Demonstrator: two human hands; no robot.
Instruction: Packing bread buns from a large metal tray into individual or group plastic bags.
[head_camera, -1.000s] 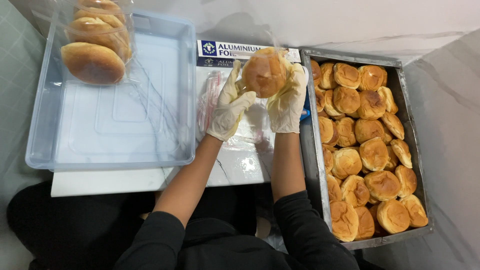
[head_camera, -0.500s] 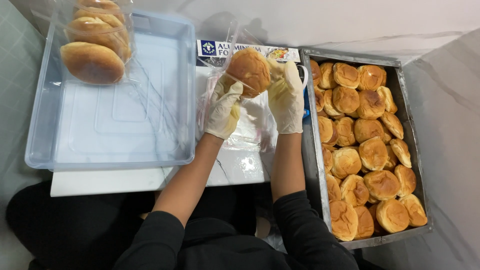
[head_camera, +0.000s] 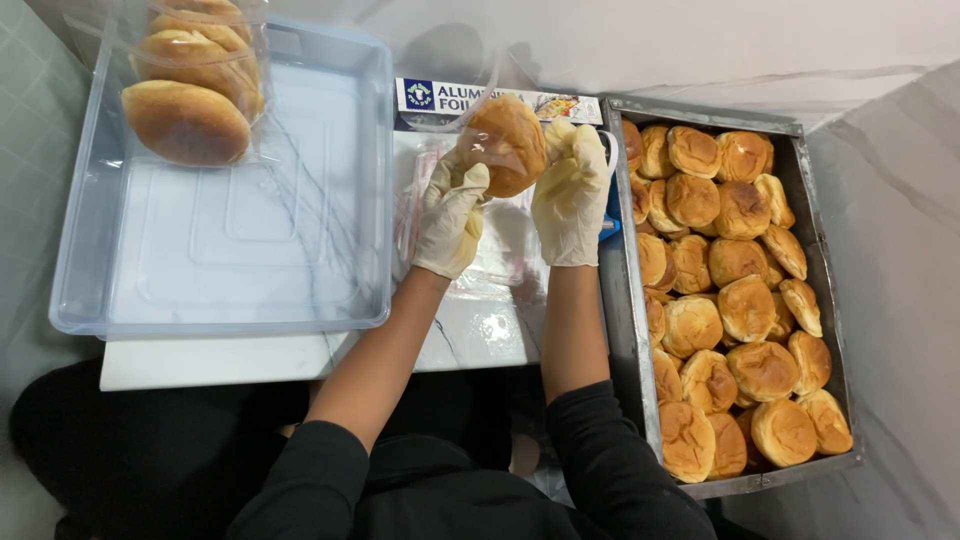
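Since half a second ago the bun (head_camera: 508, 143) has come down a little and swung from a tilt to sit more level between my hands, its clear plastic bag (head_camera: 470, 105) now drawn over its left side.

Nearest me, my black sleeves run up to both gloved hands. My left hand (head_camera: 450, 215) has its fingers curled shut on the bag's edge at the bun's lower left. My right hand (head_camera: 570, 190) cups the bun's right side, fingers bent around it and touching the crust. The bun is held above the white marble counter (head_camera: 470, 330), between the two containers.

Under the hands lies a stack of flat clear bags (head_camera: 490, 250) on the counter. To the left is a clear plastic tub (head_camera: 230, 250), with a bag of wrapped buns (head_camera: 190, 95) lying in its far left corner. To the right is a metal tray (head_camera: 625, 330) packed with golden buns (head_camera: 740, 300) in crowded rows, its near edge just beside my right wrist.

Farthest off, a long foil box (head_camera: 450, 97) lies along the counter's back edge, just behind the held bun.
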